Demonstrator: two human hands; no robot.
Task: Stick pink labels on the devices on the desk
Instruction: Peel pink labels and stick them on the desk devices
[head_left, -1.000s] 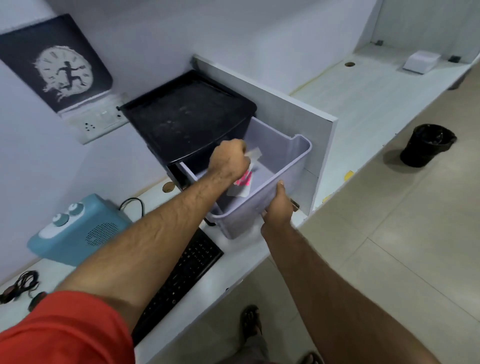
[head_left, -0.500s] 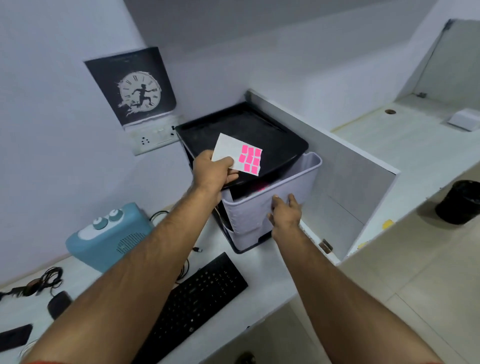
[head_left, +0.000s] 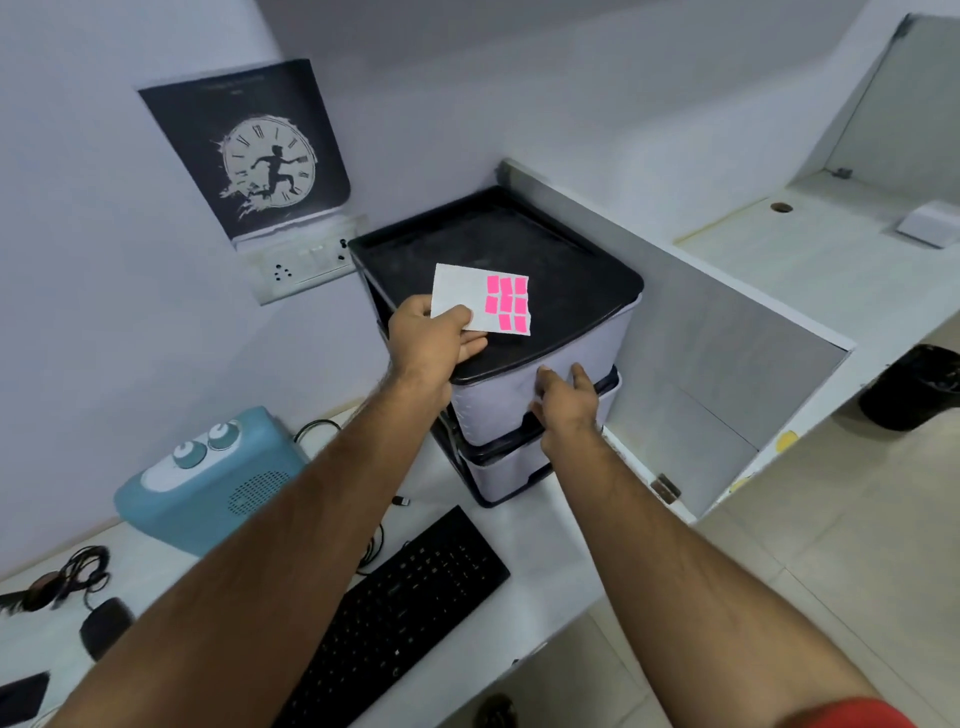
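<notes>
My left hand (head_left: 431, 338) pinches a white backing sheet (head_left: 467, 301) that carries several pink labels (head_left: 506, 304), held above the black top of a drawer unit (head_left: 519, 270). My right hand (head_left: 563, 402) presses with straight fingers on the front of the unit's grey upper drawer (head_left: 498, 410), which sits flush in its frame. On the white desk (head_left: 545, 551) lie a black keyboard (head_left: 395, 618), a blue speaker-like device (head_left: 208, 483) with two knobs, a black mouse (head_left: 104, 623) and a dark phone (head_left: 21, 699) at the left edge.
A white partition board (head_left: 701, 332) stands right of the drawer unit. Cables (head_left: 67, 577) lie at the desk's left. A wall socket plate (head_left: 306, 262) and a clock poster (head_left: 249, 150) are on the wall. A black bin (head_left: 914, 387) stands on the floor, a white box (head_left: 930, 223) on the far desk.
My left hand lifted the label sheet out of the open drawer and holds it above the unit. My right hand pushed the drawer in until it closed.
</notes>
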